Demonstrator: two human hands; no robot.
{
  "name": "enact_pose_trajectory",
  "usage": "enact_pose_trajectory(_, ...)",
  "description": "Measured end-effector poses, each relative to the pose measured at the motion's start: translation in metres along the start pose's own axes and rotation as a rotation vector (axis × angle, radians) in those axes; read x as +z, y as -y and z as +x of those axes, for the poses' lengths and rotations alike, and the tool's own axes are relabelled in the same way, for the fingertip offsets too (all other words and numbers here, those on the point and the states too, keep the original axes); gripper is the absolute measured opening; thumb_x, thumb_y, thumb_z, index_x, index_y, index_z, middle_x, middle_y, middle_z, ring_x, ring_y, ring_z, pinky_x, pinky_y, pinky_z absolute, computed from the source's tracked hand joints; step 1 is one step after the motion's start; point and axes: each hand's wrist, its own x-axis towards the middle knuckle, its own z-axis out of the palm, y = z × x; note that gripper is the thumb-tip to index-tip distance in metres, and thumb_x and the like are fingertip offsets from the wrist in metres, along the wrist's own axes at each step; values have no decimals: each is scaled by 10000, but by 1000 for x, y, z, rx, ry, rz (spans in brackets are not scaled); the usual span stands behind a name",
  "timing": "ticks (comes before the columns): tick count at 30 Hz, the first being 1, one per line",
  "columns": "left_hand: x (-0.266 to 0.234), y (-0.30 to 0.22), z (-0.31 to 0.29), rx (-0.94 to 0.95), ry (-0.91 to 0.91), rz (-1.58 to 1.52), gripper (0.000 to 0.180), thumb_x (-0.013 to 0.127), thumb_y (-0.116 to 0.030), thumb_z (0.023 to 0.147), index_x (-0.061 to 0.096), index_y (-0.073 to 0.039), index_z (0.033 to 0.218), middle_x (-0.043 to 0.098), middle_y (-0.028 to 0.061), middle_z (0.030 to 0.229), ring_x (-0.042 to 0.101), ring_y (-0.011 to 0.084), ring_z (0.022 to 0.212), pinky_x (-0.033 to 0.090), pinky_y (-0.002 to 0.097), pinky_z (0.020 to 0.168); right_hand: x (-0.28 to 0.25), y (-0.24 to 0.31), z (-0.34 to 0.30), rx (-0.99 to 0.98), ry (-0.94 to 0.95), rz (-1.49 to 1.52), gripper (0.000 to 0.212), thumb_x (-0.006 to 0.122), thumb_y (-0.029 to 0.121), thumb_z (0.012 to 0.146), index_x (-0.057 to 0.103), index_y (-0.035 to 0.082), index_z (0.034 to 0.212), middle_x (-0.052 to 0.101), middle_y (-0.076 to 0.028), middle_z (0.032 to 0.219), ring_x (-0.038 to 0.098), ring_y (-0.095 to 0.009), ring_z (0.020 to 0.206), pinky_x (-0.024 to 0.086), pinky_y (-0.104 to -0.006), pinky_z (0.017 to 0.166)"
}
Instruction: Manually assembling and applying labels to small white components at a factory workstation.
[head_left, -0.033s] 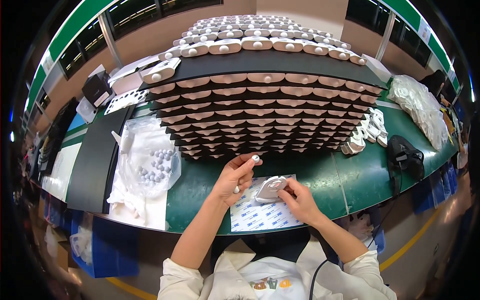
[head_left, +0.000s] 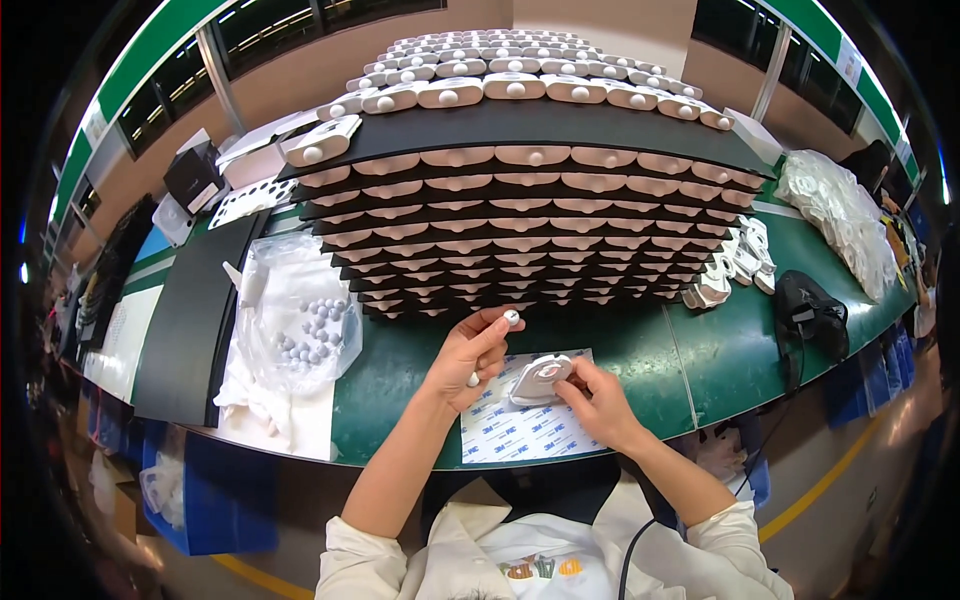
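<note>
Between the thumb and forefinger of my left hand [head_left: 465, 360] is a small white ball [head_left: 512, 317] with a dark mark on it. A second white ball [head_left: 473, 380] is tucked under that hand's other fingers. My right hand [head_left: 600, 400] grips the edge of a flat white plastic housing [head_left: 541, 380], tilted, with a round recess in its face. The housing is above a white sheet with blue print [head_left: 520, 435] on the green table [head_left: 390, 400]. The two hands are apart, the left one slightly farther away.
Ahead rises a tall stack of black boards [head_left: 560, 125] bearing rows of white housings with balls. On the left, a clear bag [head_left: 310, 335] contains several white balls, beside a black board [head_left: 190, 330]. Loose housings [head_left: 745, 255], a black shoe-like object [head_left: 808, 315] and a filled bag [head_left: 835, 215] are at right.
</note>
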Motion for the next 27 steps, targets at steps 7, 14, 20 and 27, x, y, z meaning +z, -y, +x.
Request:
enact_pose_trajectory(7,0,0,-2,-2,-3,-8,166,639,-147,829,586,-66,964,598,64,918,301,16,462,244,140,381,2,2,-1,-141,-62,-208,129,548,11,836,546,-5,963,545,-80,864,557,-137,709,459,-254,639)
enact_pose_trajectory(14,4,-1,-1,17,27,6,174,608,-90,841,581,-51,1008,595,64,937,295,20,458,247,144,382,8,8,-2,-377,-66,-441,139,551,-25,787,543,-12,925,522,-107,826,545,-201,711,434,-286,594)
enact_pose_trajectory(20,6,1,-3,37,20,134,241,631,-45,803,574,-28,1037,603,59,937,325,23,471,261,151,398,3,-3,-3,-2,-66,230,138,504,30,869,498,31,1007,559,-58,899,550,-154,768,451,-271,705)
enact_pose_trajectory(27,15,11,-5,172,45,602,240,707,-39,714,634,-34,942,545,-32,675,392,1,515,268,162,446,-8,-6,7,-20,-126,905,124,455,129,933,483,86,1046,543,-49,1040,529,-155,996,433,-323,899)
